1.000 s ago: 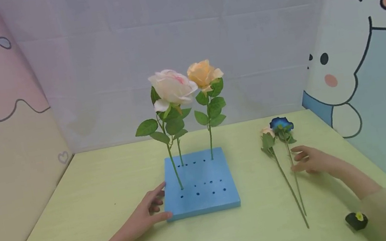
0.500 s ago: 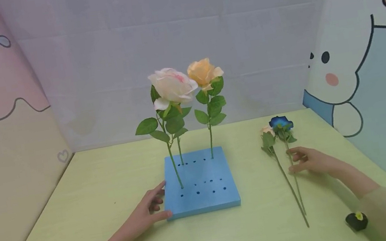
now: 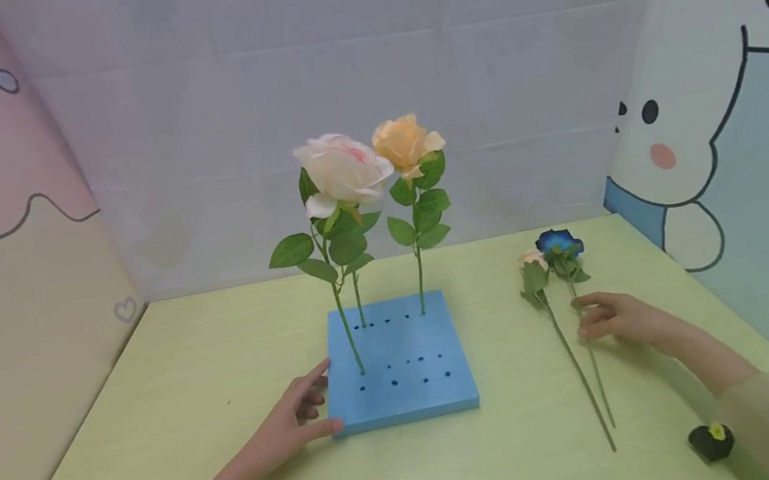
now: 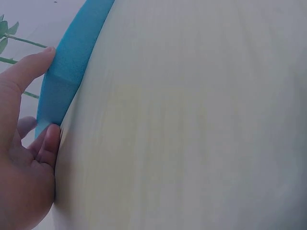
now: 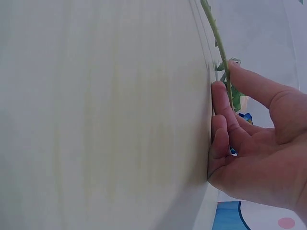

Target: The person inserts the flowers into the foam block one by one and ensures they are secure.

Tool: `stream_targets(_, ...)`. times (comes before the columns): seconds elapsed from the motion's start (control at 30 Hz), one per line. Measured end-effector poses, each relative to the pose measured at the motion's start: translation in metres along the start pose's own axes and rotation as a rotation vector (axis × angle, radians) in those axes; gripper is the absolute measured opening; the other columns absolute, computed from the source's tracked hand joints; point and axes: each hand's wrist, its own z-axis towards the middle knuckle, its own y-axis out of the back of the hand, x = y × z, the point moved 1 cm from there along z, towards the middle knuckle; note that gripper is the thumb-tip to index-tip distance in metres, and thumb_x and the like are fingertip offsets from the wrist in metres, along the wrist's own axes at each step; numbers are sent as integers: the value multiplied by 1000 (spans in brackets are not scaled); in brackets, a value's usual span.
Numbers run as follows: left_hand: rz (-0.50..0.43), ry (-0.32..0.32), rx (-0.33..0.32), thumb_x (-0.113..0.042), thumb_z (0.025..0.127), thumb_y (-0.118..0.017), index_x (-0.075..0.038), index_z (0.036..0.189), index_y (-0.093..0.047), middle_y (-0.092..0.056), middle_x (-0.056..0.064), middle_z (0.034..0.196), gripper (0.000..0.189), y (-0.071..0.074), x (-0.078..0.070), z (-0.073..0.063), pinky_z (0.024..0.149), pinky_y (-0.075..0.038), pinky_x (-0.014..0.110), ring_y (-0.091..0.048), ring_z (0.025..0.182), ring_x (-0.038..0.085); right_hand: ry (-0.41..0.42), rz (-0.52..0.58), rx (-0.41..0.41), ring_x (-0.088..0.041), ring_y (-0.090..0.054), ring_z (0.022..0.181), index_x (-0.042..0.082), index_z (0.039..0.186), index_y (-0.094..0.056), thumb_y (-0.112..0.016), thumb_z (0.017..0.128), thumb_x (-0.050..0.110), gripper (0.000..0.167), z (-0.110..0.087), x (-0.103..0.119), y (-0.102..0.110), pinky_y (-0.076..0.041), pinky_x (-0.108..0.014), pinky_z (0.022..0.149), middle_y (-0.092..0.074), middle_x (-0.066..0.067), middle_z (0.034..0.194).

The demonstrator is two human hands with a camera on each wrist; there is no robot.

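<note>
My left hand (image 3: 288, 423) rests against the left side of a blue foam board (image 3: 411, 341), thumb by the front corner and fingers along the edge. In the left wrist view the fingertips touch the board's side (image 4: 72, 62). My right hand (image 3: 624, 319) pinches the stem of a blue rose (image 3: 559, 243) between thumb and fingers; the right wrist view shows the thorny stem (image 5: 218, 40) at the thumb tip. The bloom lies at the table's back right. Beside it lies a pale peach rose (image 3: 532, 257), its stem just left of my hand.
A pale pink rose (image 3: 347, 170) and a yellow-orange rose (image 3: 405, 144) stand upright in the board, which has rows of small holes. Another stem (image 3: 359, 303) stands behind the pink bloom, its top hidden. Printed cartoon walls flank the table (image 3: 222, 358).
My right hand has moved slightly left onto the blue rose's stem and closed on it. The stem's lower end has swung slightly right. My left hand and the board stay put.
</note>
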Motion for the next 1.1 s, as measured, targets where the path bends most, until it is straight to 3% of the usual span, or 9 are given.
stream_targets(0.27, 0, 2, 0, -31, 86, -77, -16, 158, -25, -45, 16, 144, 90, 0, 0, -1, 92, -46, 20, -47, 116, 23, -19, 22, -21, -10, -60, 95, -10, 142, -42, -65, 94, 24, 63, -1, 5, 1, -45, -30, 80, -72, -16, 109)
stream_targets(0.57, 0, 12, 0, -31, 85, -77, -16, 158, -25, -45, 16, 144, 91, -1, -1, -1, 92, -46, 19, -48, 116, 23, -47, 246, 28, -1, -59, 69, -15, 138, -43, -62, 96, 15, 55, 2, 2, 7, -53, -22, 66, -67, 8, 80)
stream_targets(0.83, -6, 25, 0, -31, 85, -78, -17, 158, -25, -46, 15, 144, 91, 0, -2, -1, 92, -46, 20, -48, 116, 23, -61, 281, -26, -9, -67, 69, -12, 139, -39, -62, 96, 12, 54, -2, 17, 11, -60, -30, 67, -71, -3, 82)
stream_targets(1.1, 1, 22, -3, -32, 85, -77, -16, 158, -25, -45, 16, 144, 91, 0, -1, -1, 92, -46, 20, -48, 115, 23, 66, 285, -87, -14, -72, 73, -8, 139, -35, -61, 97, 10, 53, -3, 43, 13, -61, -33, 69, -73, -10, 88)
